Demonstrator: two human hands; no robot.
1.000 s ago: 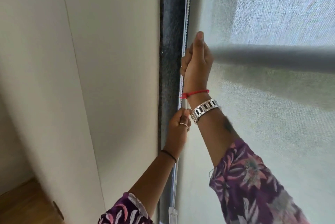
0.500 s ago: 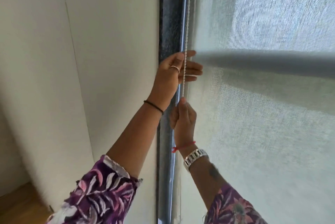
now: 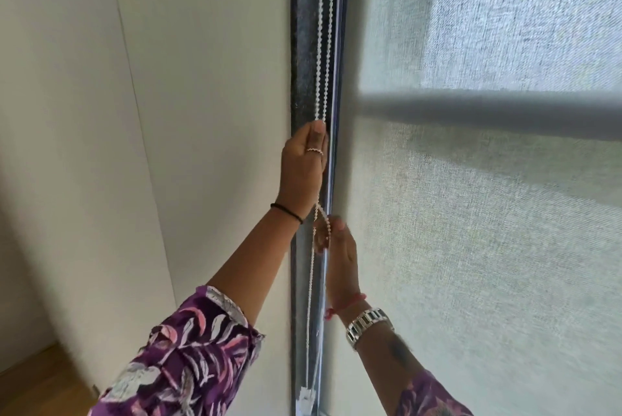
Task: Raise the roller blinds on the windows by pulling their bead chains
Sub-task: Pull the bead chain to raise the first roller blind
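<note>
A white bead chain (image 3: 320,45) hangs in two strands along the dark window frame (image 3: 301,62). My left hand (image 3: 303,170), with a ring, is closed around the chain at mid height. Just below it, my right hand (image 3: 340,250) pinches a slack loop of the same chain between thumb and fingers. The pale woven roller blind (image 3: 471,230) covers the window to the right. A dark horizontal bar (image 3: 488,112) shows through the fabric. The chain runs down to a small white holder (image 3: 307,397) near the bottom.
A plain white wall (image 3: 202,79) fills the left side, with a vertical panel seam. A strip of wooden floor (image 3: 40,385) shows at the bottom left. My sleeves are purple with a floral print.
My left hand has closed on the chain and come down slightly. My right hand has dropped lower, and the chain now hangs slack between both hands.
</note>
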